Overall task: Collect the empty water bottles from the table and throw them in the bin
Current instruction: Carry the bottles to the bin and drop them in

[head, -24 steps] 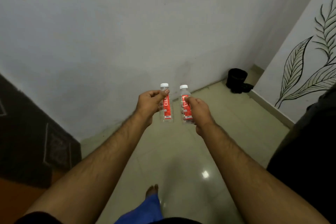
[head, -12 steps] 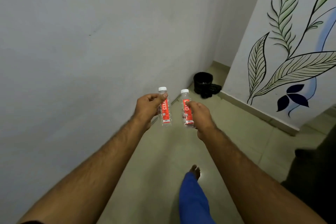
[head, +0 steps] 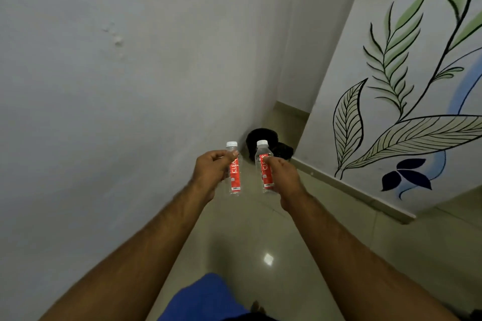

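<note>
1. Our left hand [head: 212, 171] was pinching the left bottle [head: 234, 168] near its shoulder, thumb on top and fingers curled round the far side; our right hand [head: 283, 177] was pinching the right bottle [head: 264, 167] the same way, fingers wrapped over its red label.
2. Both bottles stood upright in the air, white caps up, side by side with a clear gap between them, and both looked empty.
3. Past the caps sat the black bin [head: 260, 135] in the corner of the floor [head: 300, 229], against the plain wall [head: 117, 86]; a second dark thing beside it was too blurred to name.
4. Compared with a second earlier, the bin had slid from off to the right to directly behind the bottles and looked larger, while the leaf mural [head: 391, 112] had swung further into view on the right.
5. We judged from this that we had turned and walked toward the bin; the grips themselves had not changed.
6. We judged the collecting done and the carry nearly over, with only the last few steps and the drop into the bin left.
</note>
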### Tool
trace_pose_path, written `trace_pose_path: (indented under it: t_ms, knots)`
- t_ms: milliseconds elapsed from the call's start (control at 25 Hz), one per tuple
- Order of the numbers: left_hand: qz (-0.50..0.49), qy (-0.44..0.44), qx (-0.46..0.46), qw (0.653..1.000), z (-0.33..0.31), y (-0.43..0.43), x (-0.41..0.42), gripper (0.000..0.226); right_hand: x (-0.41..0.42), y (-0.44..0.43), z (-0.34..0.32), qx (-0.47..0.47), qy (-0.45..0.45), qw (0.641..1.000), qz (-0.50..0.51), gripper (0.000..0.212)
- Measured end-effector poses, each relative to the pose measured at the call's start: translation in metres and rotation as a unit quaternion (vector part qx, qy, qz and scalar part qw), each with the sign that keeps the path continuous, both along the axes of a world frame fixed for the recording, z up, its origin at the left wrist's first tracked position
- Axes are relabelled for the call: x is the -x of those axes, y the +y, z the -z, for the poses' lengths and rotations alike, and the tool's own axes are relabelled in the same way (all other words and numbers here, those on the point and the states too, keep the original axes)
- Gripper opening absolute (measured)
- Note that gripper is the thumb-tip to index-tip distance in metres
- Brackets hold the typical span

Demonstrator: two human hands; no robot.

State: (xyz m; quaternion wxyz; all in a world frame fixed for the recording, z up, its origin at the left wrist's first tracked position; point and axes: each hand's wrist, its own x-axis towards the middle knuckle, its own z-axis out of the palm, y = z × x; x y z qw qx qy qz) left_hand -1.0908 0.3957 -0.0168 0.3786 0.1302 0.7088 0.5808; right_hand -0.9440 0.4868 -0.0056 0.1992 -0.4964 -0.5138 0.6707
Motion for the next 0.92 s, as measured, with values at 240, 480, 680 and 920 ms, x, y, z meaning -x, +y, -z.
trace_pose_path:
  t_ms: [240,480,680,920]
  knots:
    - [0.05,-0.012,0.042,0.998,0.075,0.179,0.115,0.031,0.108,0.161,0.08,0.028,-0.028,0.998,0.05,0.004]
    - [0.122,-0.043,0.122,0.984,0.167,0.367,0.237,0.01,0.223,0.327,0.168,0.098,-0.112,0.986,0.074,0.011]
    - [0.173,-0.026,0.216,0.961,0.287,0.472,0.289,0.05,0.28,0.434,0.278,0.135,-0.169,0.975,0.053,0.014]
    - [0.229,0.089,0.291,0.925,0.48,0.565,0.316,0.033,0.318,0.504,0.499,0.159,-0.228,0.96,0.015,0.021]
